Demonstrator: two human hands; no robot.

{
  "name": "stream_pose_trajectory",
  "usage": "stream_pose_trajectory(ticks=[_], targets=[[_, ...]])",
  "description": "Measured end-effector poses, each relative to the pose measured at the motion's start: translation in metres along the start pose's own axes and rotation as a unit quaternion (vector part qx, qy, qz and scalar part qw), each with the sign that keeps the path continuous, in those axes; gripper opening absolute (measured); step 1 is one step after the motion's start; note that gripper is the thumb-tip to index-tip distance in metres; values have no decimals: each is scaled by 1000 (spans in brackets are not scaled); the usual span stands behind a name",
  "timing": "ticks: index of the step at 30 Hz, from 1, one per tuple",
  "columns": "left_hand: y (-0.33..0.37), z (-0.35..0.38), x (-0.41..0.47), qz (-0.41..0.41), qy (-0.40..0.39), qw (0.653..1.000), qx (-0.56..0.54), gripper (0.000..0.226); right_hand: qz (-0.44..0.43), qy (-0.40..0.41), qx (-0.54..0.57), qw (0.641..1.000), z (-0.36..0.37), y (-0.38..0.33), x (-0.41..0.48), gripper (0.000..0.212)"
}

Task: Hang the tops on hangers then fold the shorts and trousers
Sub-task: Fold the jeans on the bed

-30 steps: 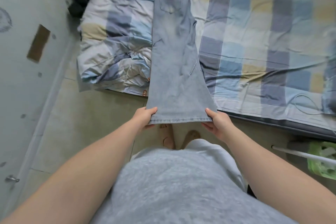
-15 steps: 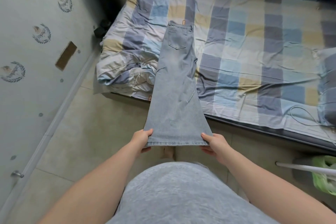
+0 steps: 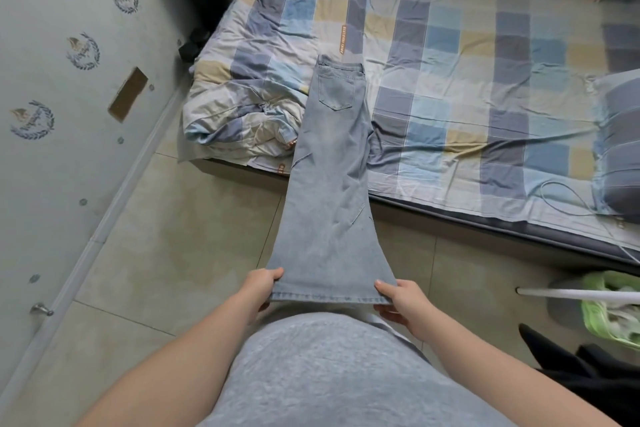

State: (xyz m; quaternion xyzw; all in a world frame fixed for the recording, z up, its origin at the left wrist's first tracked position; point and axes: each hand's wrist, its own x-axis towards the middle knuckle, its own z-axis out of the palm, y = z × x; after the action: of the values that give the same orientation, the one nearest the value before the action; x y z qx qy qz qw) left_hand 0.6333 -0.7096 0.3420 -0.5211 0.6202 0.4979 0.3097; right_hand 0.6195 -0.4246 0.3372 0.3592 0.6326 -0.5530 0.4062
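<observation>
Light-blue denim trousers (image 3: 329,184) doubled leg on leg, stretched from bed (image 3: 485,80) out over floor (image 3: 173,236). Waistband end with back pocket lies on checked sheet; hem end held in air near person. Left hand (image 3: 258,289) pinches left hem corner, thumb on top, fingers clamped underneath. Right hand (image 3: 401,300) pinches right hem corner likewise. Green basket (image 3: 602,308) at right edge of floor.
</observation>
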Motion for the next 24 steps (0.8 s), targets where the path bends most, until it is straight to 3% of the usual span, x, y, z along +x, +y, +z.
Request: stream_pose_trajectory(ticks=[9, 14, 24], targets=[[97, 9, 30, 36, -7, 993, -112, 22, -33, 15, 65, 997, -5, -111, 29, 12], [201, 14, 65, 52, -27, 984, -170, 15, -44, 27, 114, 992, 3, -215, 66, 8], [426, 9, 124, 38, -93, 986, -133, 19, -14, 87, 165, 982, 11, -405, 138, 12]])
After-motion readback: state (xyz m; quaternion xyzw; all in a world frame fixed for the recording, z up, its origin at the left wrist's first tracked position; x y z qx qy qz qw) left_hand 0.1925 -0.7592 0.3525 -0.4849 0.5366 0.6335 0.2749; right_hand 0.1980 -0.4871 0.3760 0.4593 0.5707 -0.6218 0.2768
